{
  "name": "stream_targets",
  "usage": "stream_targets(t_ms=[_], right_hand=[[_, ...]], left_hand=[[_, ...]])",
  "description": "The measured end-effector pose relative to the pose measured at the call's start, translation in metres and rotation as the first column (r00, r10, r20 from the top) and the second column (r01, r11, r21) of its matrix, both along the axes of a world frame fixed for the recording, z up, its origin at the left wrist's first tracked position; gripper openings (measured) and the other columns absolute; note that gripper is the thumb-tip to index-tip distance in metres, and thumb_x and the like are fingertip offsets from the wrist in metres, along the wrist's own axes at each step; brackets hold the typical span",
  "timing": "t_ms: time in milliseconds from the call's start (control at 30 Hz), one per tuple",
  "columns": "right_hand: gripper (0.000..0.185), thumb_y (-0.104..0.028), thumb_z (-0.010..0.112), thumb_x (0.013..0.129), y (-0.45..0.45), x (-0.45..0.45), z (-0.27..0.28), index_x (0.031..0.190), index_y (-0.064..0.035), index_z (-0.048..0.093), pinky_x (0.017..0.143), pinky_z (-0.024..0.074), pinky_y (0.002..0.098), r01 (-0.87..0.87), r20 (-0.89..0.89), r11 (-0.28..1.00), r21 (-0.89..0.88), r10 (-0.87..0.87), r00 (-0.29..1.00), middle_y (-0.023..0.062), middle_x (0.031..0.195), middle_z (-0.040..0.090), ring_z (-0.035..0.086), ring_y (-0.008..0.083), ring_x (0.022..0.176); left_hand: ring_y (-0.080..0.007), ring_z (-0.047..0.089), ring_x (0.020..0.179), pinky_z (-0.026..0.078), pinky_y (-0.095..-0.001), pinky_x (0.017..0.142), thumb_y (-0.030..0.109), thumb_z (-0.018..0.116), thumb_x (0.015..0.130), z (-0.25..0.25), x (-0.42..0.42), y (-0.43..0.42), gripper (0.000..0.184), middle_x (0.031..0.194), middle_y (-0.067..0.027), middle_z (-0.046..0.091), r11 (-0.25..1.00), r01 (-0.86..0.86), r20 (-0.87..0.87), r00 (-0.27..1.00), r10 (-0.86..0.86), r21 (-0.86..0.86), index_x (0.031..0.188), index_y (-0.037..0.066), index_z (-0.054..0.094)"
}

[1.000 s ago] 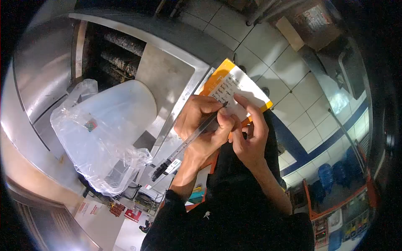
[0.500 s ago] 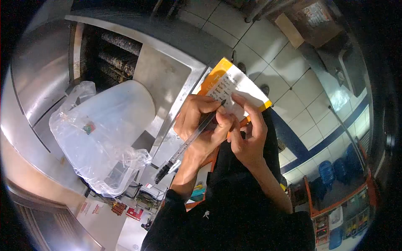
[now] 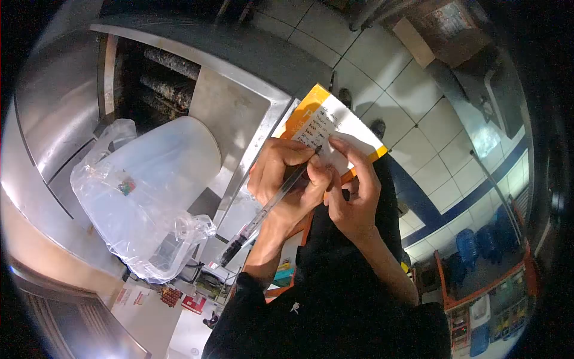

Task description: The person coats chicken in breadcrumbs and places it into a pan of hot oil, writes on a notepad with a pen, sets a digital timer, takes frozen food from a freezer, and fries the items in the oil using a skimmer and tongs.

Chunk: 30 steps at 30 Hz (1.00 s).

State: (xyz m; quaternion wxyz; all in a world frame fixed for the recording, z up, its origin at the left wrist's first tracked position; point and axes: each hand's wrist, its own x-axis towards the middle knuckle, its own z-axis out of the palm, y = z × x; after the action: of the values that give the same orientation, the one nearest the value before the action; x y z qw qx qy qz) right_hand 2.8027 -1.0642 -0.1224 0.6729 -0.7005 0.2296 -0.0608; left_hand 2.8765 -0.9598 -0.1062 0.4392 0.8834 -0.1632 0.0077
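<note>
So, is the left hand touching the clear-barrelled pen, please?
Touching. The head view shows the left hand gripping the clear-barrelled pen near its dark writing end.

I can't read the tiny black handwriting (image 3: 315,132); the bare left hand (image 3: 276,170) partly hides the white-and-yellow paper pad (image 3: 355,131).

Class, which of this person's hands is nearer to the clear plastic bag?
Left. The left hand, holding the pen, is right of the bag, apart from it; the right hand is farther right, at the paper.
</note>
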Motion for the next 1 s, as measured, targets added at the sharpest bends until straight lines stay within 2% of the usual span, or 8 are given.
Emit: stream_targets(t_ms=[567,667,767,833,867,900,933,1000], right_hand=[[0.042,-0.003,0.061,0.086,0.002,-0.002,-0.006,0.128,-0.0049,0.058,0.073,0.0582,0.0263,0.004,0.011,1.000,-0.019,-0.003,1.000,0.0146,0.126,0.060,0.064,0.0228,0.104],[0.042,-0.002,0.060,0.086,0.004,-0.002,-0.006,0.128,-0.0054,0.058,0.073,0.0582,0.0269,0.030,0.005,0.998,0.047,-0.030,1.000,0.0150,0.126,0.060,0.063,0.0227,0.105],[0.042,-0.001,0.059,0.087,0.001,0.000,-0.002,0.129,-0.0053,0.058,0.075,0.0579,0.0277,0.004,0.017,0.998,-0.060,-0.002,1.000,0.0153,0.126,0.060,0.063,0.0230,0.108],[0.040,-0.002,0.059,0.088,0.003,-0.001,0.001,0.129,-0.0040,0.058,0.078,0.0570,0.0283,0.027,-0.096,0.992,0.124,-0.015,0.995,0.0163,0.127,0.060,0.062,0.0247,0.111],[0.040,-0.002,0.059,0.088,0.003,-0.001,-0.002,0.129,-0.0040,0.058,0.078,0.0570,0.0283,0.025,-0.091,0.992,0.126,-0.013,0.996,0.0163,0.127,0.060,0.062,0.0247,0.111],[0.040,-0.002,0.058,0.089,0.001,-0.003,-0.009,0.129,-0.0027,0.057,0.081,0.0561,0.0292,0.008,-0.020,1.000,0.008,-0.007,1.000,0.0167,0.127,0.059,0.061,0.0254,0.112],[0.040,-0.002,0.058,0.089,0.000,-0.004,-0.012,0.129,-0.0014,0.056,0.084,0.0552,0.0302,-0.003,0.048,0.994,-0.110,0.009,0.999,0.0172,0.128,0.059,0.061,0.0261,0.113],[0.040,-0.002,0.058,0.089,-0.003,0.000,-0.006,0.129,0.0000,0.056,0.087,0.0542,0.0321,0.018,0.022,1.000,-0.010,-0.018,1.000,0.0175,0.128,0.058,0.060,0.0267,0.114]], left_hand=[[-0.0187,0.064,0.066,0.052,-0.0306,0.062,0.017,0.075,0.078,0.003,-0.001,-0.001,0.021,0.076,-0.0099,0.065,0.999,-0.018,-0.032,0.999,0.019,0.034,0.077,0.003,0.059],[-0.0185,0.064,0.066,0.052,-0.0308,0.061,0.017,0.076,0.077,0.001,0.000,-0.002,0.021,0.076,-0.0102,0.065,1.000,-0.011,0.005,1.000,0.011,0.013,0.077,0.003,0.060],[-0.0194,0.064,0.066,0.051,-0.0302,0.062,0.015,0.074,0.078,0.003,0.000,0.001,0.019,0.076,-0.0109,0.065,0.999,0.027,-0.019,0.999,-0.026,0.022,0.078,0.002,0.060],[-0.0199,0.064,0.067,0.051,-0.0293,0.063,0.013,0.073,0.079,0.001,-0.002,0.008,0.017,0.077,-0.0115,0.065,0.989,-0.020,-0.042,0.999,0.014,-0.144,0.078,0.002,0.060],[-0.0194,0.062,0.066,0.049,-0.0288,0.063,0.011,0.071,0.081,0.004,-0.005,0.011,0.016,0.076,-0.0121,0.064,0.983,-0.048,-0.039,0.998,0.042,-0.176,0.078,0.001,0.059],[-0.0194,0.062,0.066,0.049,-0.0288,0.063,0.011,0.071,0.081,0.008,-0.009,0.013,0.016,0.076,-0.0121,0.064,0.983,-0.050,-0.038,0.998,0.044,-0.174,0.078,0.001,0.059],[-0.0184,0.060,0.065,0.048,-0.0287,0.062,0.012,0.071,0.082,0.011,-0.015,0.015,0.017,0.076,-0.0123,0.064,0.961,-0.146,-0.088,0.988,0.128,-0.236,0.078,0.001,0.059],[-0.0166,0.057,0.063,0.047,-0.0284,0.060,0.013,0.070,0.084,0.015,-0.022,0.020,0.019,0.075,-0.0132,0.063,0.910,-0.270,-0.153,0.961,0.232,-0.315,0.079,0.000,0.058]])
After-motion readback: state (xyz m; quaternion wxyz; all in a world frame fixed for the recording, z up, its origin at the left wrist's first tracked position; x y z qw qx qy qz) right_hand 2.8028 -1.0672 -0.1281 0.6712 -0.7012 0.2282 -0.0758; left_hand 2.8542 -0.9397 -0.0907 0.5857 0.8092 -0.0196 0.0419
